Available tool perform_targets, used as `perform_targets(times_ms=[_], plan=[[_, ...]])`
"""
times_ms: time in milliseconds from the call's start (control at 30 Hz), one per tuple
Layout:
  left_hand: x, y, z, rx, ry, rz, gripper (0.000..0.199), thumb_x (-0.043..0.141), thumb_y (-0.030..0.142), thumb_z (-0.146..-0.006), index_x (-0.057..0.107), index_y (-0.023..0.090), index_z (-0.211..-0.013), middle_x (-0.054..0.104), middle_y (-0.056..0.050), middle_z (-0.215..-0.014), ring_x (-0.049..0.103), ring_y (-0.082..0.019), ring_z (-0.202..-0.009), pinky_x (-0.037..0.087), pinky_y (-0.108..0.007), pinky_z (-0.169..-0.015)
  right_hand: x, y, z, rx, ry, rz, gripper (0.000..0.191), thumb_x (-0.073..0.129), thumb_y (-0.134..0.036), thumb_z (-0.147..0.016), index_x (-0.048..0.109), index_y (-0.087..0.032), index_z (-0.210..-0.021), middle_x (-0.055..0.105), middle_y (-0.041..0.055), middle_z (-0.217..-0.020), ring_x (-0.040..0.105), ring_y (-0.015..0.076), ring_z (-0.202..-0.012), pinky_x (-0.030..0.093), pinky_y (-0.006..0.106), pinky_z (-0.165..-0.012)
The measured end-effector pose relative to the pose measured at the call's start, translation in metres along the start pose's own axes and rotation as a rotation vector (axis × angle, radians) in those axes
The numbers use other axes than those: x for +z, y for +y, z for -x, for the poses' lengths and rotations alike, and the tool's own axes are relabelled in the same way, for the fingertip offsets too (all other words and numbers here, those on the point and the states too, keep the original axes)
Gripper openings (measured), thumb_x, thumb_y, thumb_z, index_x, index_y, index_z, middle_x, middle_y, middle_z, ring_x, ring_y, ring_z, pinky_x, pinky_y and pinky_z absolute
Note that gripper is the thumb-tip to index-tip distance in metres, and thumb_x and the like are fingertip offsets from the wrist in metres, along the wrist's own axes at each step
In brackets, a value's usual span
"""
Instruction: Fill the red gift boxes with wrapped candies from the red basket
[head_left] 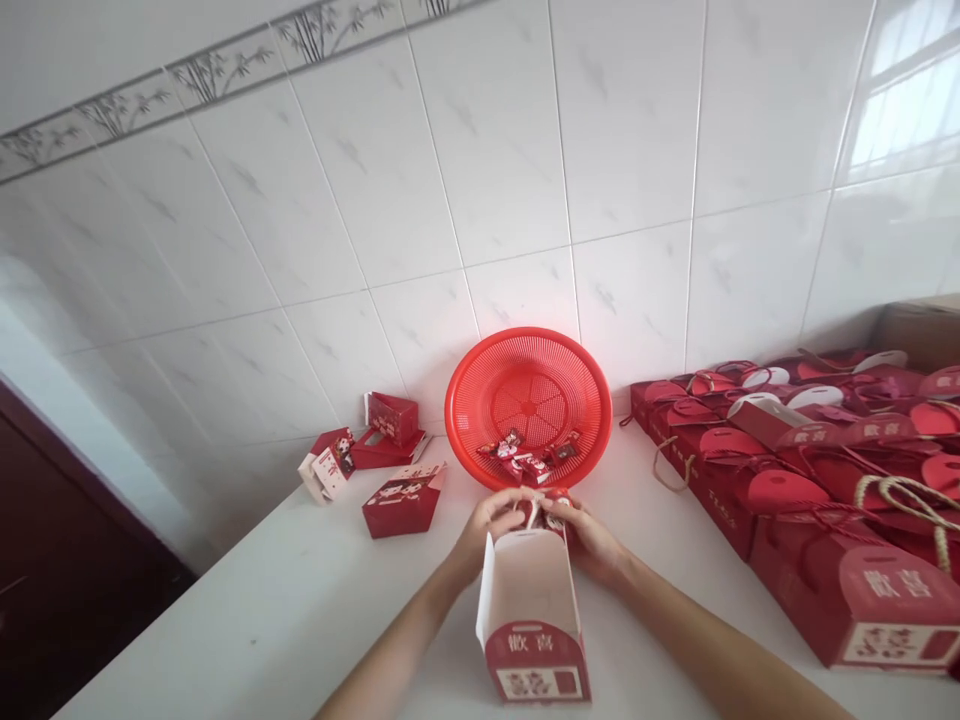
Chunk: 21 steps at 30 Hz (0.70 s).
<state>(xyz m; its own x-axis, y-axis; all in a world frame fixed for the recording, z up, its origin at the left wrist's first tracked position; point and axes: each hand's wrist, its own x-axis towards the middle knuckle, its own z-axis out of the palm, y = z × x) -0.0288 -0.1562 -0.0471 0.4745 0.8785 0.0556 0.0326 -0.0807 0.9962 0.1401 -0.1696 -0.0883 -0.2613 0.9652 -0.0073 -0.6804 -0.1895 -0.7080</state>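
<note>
My left hand and my right hand meet at the top of a red and white paper gift box. Both grip its red upper part near a white cord loop, and the fingers hide most of that part. The box's white inside faces up, and its red end with gold characters lies towards me. Just beyond my hands stands a round red plastic basket holding several wrapped sweets. Several part-folded red boxes lie to the left of the basket.
The white counter runs along a white tiled wall. Many closed red gift boxes with cord handles crowd the right side. A brown cardboard carton stands behind them. A dark floor or doorway lies past the counter's left edge.
</note>
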Motion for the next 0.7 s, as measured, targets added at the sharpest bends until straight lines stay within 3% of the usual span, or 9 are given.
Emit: perform_targets(times_ms=[167,467,567,700], plan=[[0.005,-0.018,0.005,0.043,0.048,0.016,0.035,0.075,0.035,-0.077,0.072,0.019,-0.107,0.074,-0.008,-0.101,0.067,-0.023,-0.089,0.051,-0.032,-0.080,-0.003,0.007,0.000,-0.001,0.070,0.054,0.039,0.092,-0.037,-0.060,0.072,-0.016,-0.085,0.071,0.0032,-0.074,0.065,0.0149,-0.065,0.048,0.025,-0.063],[0.006,-0.020,0.006,0.007,0.160,0.104,0.043,0.082,0.046,-0.070,0.070,0.017,-0.100,0.068,-0.005,-0.083,0.062,-0.018,-0.075,0.048,-0.028,-0.069,0.001,0.007,0.004,-0.008,0.010,0.205,0.039,0.093,-0.036,-0.055,0.072,-0.015,-0.080,0.067,0.0018,-0.066,0.058,0.0123,-0.057,0.044,0.023,-0.056],[0.007,-0.021,0.006,0.000,0.179,0.121,0.041,0.076,0.052,-0.076,0.071,0.018,-0.098,0.068,-0.005,-0.085,0.062,-0.020,-0.076,0.048,-0.029,-0.070,0.000,0.007,0.003,-0.024,0.012,0.204,0.038,0.093,-0.035,-0.054,0.072,-0.015,-0.078,0.067,0.0012,-0.065,0.056,0.0116,-0.055,0.043,0.023,-0.055],[0.005,-0.024,0.005,-0.009,0.175,0.172,0.043,0.080,0.049,-0.072,0.070,0.023,-0.105,0.071,-0.006,-0.097,0.065,-0.023,-0.087,0.050,-0.033,-0.077,-0.003,0.009,0.002,-0.038,0.008,0.206,0.037,0.093,-0.033,-0.052,0.072,-0.017,-0.078,0.067,0.0012,-0.063,0.056,0.0132,-0.055,0.043,0.024,-0.054]])
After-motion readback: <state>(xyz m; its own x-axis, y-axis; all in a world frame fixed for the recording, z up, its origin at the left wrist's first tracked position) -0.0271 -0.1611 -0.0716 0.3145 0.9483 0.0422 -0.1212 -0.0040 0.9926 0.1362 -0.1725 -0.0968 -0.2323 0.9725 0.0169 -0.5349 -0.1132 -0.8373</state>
